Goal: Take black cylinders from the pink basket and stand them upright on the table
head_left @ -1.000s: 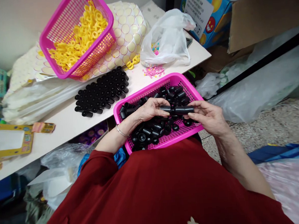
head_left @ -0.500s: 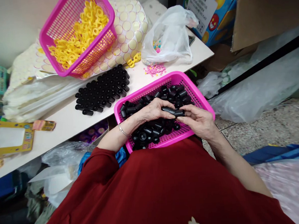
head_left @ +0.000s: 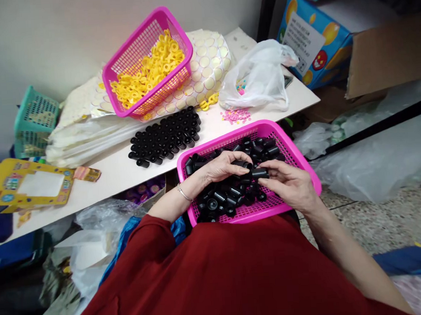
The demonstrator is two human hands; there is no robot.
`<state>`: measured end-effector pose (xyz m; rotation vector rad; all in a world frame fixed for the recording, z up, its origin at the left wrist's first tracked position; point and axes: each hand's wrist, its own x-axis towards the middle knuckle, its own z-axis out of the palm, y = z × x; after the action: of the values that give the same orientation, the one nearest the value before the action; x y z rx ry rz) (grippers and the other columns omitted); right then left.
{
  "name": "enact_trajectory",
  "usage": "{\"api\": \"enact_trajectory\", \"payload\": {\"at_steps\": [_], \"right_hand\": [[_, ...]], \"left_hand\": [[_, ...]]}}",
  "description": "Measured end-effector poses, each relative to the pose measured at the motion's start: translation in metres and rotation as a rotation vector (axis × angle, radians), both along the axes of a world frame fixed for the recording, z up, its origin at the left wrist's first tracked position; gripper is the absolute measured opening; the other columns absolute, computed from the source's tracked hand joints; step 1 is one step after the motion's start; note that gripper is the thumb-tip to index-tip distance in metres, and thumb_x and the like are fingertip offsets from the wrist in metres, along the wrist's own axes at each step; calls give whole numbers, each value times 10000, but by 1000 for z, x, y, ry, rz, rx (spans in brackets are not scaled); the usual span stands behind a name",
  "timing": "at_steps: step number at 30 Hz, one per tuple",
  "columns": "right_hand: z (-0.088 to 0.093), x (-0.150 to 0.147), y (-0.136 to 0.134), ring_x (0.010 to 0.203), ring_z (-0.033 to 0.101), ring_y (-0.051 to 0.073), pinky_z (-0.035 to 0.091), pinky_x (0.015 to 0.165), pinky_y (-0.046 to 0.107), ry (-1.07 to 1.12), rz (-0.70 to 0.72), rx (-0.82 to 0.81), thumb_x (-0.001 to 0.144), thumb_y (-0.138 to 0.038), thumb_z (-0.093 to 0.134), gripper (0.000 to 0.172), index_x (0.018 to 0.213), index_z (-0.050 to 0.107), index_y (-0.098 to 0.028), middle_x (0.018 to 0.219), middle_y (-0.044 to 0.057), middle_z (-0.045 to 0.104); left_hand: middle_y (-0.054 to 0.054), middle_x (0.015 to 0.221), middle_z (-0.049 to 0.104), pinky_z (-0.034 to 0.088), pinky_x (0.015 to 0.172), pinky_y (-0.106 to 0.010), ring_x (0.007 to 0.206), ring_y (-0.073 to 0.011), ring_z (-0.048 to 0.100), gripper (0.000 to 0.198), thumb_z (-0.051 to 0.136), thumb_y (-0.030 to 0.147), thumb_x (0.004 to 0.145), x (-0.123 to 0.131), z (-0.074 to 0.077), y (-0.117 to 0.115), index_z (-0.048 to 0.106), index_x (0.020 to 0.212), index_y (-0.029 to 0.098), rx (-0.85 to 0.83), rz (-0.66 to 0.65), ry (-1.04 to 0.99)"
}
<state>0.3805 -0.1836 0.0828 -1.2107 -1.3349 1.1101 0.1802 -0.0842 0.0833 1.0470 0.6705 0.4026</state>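
Note:
Over a pink plastic basket (head_left: 314, 182) full of loose black plastic cylinders (head_left: 220, 196), both my hands work close together. My left hand (head_left: 223, 167) has thumb and fingers closed around a black cylinder (head_left: 245, 166), whose open end points right. Between thumb and fingertips my right hand (head_left: 291, 181) pinches another black cylinder (head_left: 260, 173), held lengthwise beside the first. A small gap seems to part the two pieces. On the white table (head_left: 121, 179), many like cylinders (head_left: 166, 134) stand upright in tight rows.
A second pink basket (head_left: 187, 66) holds yellow ring-shaped pieces (head_left: 148, 71). Near it lie a white plastic bag (head_left: 259, 76), scattered pink bits (head_left: 235, 116) and a few yellow pieces (head_left: 209, 101). A yellow carton (head_left: 30, 183) rests at left; a blue box (head_left: 317, 37) stands at right.
The camera view has shifted, so everything sits lower and further right. The two black cylinders, earlier end to end and touching, now look slightly apart in my hands.

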Motion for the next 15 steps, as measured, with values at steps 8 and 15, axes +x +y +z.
{"api": "enact_trajectory", "payload": {"at_steps": [8, 15], "right_hand": [[6, -12, 7, 648, 602, 154, 506, 534, 287, -121, 82, 115, 848, -344, 720, 221, 1053, 711, -261, 909, 47, 678], [-16, -11, 4, 714, 646, 171, 575, 622, 309, 12, 61, 14, 826, -357, 763, 246, 1043, 675, -282, 920, 28, 674]], "left_hand": [[-8, 934, 709, 472, 924, -296, 932, -167, 623, 301, 855, 335, 703, -14, 9, -6, 794, 958, 188, 322, -241, 151], [-36, 948, 675, 484, 891, -319, 947, -185, 605, 449, 950, 416, 535, -74, 20, -15, 784, 889, 196, 580, 387, 142]]}}
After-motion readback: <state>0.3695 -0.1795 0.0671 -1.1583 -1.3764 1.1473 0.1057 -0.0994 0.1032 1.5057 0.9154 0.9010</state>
